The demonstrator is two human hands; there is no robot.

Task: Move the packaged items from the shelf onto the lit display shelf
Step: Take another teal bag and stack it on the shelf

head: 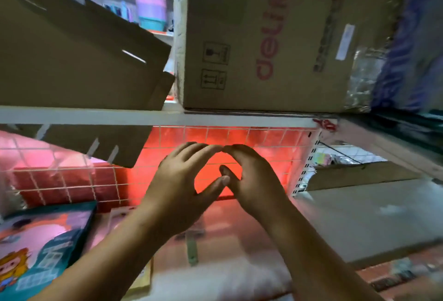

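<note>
Both my hands are raised side by side in front of the red-lit wire grid [254,136] at the back of the display shelf. My left hand [182,180] and my right hand [256,180] have loosely curved fingers. Their fingertips meet at the top and the thumbs touch below. Neither hand holds anything that I can see. Under my forearms lies a clear-wrapped flat package [215,240] with pinkish contents. A teal package with a cartoon figure [45,240] lies at the lower left, beside my left forearm.
A white shelf board [107,116] runs just above my hands. On it stand a tilted cardboard box [72,48] and a printed carton [263,37]. A cardboard flap [103,142] hangs down at the left. Red packs [60,180] sit behind the grid. A grey board [371,216] lies to the right.
</note>
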